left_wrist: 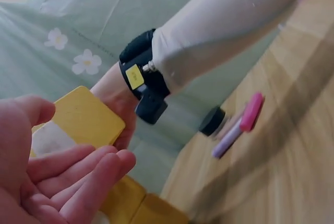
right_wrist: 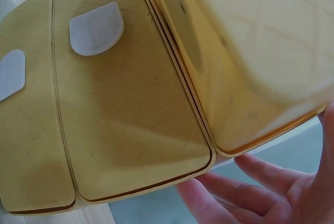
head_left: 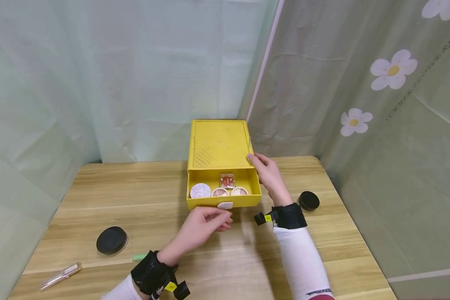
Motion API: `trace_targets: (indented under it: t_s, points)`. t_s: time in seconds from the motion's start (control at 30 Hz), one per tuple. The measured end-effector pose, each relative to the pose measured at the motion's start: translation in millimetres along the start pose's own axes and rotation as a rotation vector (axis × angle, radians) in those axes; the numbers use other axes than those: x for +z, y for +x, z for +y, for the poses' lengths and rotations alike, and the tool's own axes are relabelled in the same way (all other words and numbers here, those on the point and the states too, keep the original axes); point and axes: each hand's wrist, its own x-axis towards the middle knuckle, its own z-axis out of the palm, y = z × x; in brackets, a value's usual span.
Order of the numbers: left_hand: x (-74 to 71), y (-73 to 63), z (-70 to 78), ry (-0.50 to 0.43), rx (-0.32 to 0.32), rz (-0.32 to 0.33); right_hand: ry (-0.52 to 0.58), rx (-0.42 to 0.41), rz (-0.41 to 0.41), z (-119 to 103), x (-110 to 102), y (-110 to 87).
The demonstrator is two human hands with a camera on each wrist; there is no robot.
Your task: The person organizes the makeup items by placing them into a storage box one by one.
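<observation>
Tab (head_left: 225, 205) lies just beyond left fingers (head_left: 223, 226); box (head_left: 222, 143) lies against right hand (head_left: 271, 176).

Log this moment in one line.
left hand: near white drawer tab | right hand: touching yellow plastic drawer unit | yellow top drawer: open; round lilac container, square clear-and-red case inside

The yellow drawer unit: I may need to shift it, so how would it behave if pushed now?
The yellow drawer unit looks stiff: its panels stand flat. It might tip forward, since the top drawer juts out past the closed drawers below. The marbled round case could slide, as nothing visible fastens it.
</observation>
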Motion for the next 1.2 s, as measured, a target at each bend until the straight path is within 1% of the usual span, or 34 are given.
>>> trace_targets:
  t_s: [0.13,0.27,0.37,0.43,0.67,0.83,1.03,1.2]
  points:
    - [3.6,3.1,-0.8,-0.115,-0.107,0.009,-0.007,-0.003,0.003,0,0,-0.4]
    - [6.6,4.4,0.8,-0.321,-0.217,0.027,-0.006,-0.008,0.001,0,0,-0.2]
    - [8.8,4.4,3.9,-0.461,-0.262,0.049,-0.005,-0.014,0.002,0,0,0.5]
    - [10.3,4.6,5.2,-0.505,-0.270,0.062,-0.006,-0.016,0.003,0,0,0.8]
    - [12.5,7.4,4.8,-0.530,-0.275,0.102,-0.007,-0.017,-0.005,1,0,3.4]
    - [11.8,12.4,3.4,-0.536,-0.259,0.135,-0.007,0.002,-0.024,-3,-3,2.8]
    - [8.2,19.6,3.4,-0.523,-0.250,0.131,-0.004,0.032,-0.031,-6,-6,3.2]
    - [3.9,27.1,3.1,-0.510,-0.251,0.125,-0.002,0.029,-0.015,-7,-6,3.0]
